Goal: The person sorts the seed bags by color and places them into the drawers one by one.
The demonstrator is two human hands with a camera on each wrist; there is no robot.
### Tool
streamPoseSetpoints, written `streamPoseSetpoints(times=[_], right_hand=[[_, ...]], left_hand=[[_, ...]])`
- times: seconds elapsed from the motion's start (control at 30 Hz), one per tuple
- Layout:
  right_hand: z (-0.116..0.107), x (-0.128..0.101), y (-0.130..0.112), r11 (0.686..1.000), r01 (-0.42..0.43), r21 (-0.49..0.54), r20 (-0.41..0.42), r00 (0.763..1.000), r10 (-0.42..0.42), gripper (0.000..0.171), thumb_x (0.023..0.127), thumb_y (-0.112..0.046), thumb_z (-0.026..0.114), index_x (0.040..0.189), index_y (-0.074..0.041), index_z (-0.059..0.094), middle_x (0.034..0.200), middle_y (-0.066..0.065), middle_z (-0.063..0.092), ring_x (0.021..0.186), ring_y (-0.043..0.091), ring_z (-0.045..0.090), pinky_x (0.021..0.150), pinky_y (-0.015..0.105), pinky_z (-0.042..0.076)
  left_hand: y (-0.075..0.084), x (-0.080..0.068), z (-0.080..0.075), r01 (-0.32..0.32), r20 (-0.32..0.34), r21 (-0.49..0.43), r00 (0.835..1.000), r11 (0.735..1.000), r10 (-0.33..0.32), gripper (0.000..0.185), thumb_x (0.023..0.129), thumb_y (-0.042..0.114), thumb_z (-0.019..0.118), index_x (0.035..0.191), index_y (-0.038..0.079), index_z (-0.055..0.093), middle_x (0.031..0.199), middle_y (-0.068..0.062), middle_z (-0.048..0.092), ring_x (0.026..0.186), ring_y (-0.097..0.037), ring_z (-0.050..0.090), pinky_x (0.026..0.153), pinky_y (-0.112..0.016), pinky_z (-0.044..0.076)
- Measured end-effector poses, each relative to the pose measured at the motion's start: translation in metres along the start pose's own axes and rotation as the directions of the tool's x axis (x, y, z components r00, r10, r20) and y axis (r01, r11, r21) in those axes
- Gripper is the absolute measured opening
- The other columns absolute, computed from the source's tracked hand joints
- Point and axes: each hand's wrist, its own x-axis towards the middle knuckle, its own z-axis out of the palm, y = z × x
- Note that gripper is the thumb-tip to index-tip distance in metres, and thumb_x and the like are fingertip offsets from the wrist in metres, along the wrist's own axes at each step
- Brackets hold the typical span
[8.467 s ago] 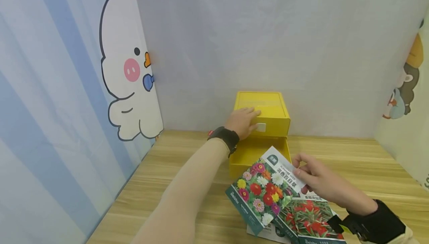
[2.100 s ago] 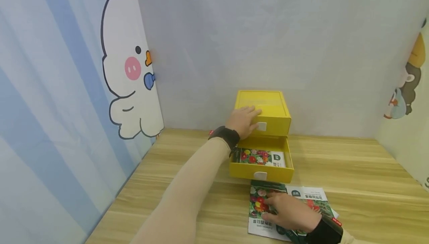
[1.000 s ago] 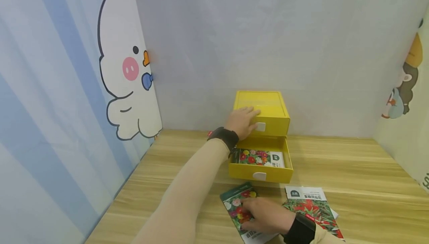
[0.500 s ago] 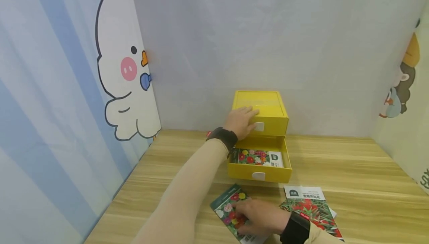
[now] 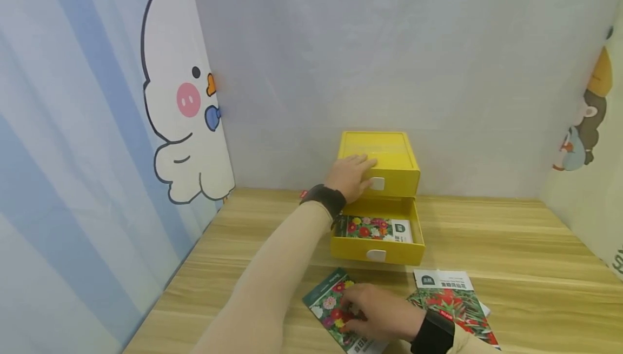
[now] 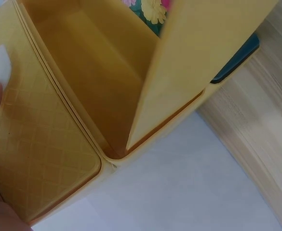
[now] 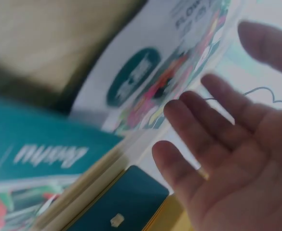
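Observation:
My left hand rests on a small yellow two-drawer box, fingers across its top and thumb by the upper drawer's white pull tab. Below, the lower drawer is pulled out. A zinnia seed packet lies flat inside it. In front of the box, my right hand touches another flower seed packet, lying slanted on the table with its teal end to the far left. The right wrist view shows that hand's fingers loosely extended beside a white-and-floral packet.
To the right, overlapping packets with red flowers lie on the wood-grain table. A grey curtain hangs behind the box, and a blue striped curtain borders the left side.
The right hand has put one zinnia packet into the lower drawer, then slid another leftward from the pile. During the last half second it barely moved. The left hand stays on the box.

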Motion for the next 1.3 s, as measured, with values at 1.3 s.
streamPoseSetpoints(times=[1.3], right_hand=[[-0.002, -0.025, 0.012, 0.941, -0.331, -0.068, -0.101, 0.941, 0.323, 0.062, 0.065, -0.057, 0.081, 0.093, -0.005, 0.065, 0.079, 0.001, 0.062, 0.074, 0.02, 0.059, 0.068, 0.046, 0.051]], left_hand=[[-0.001, 0.004, 0.005, 0.027, 0.011, 0.01, 1.0, 1.0, -0.027, 0.053, 0.095, 0.041, 0.059, 0.143, 0.024, 0.047, 0.146, -0.002, 0.045, 0.134, -0.021, 0.043, 0.111, -0.04, 0.033]])
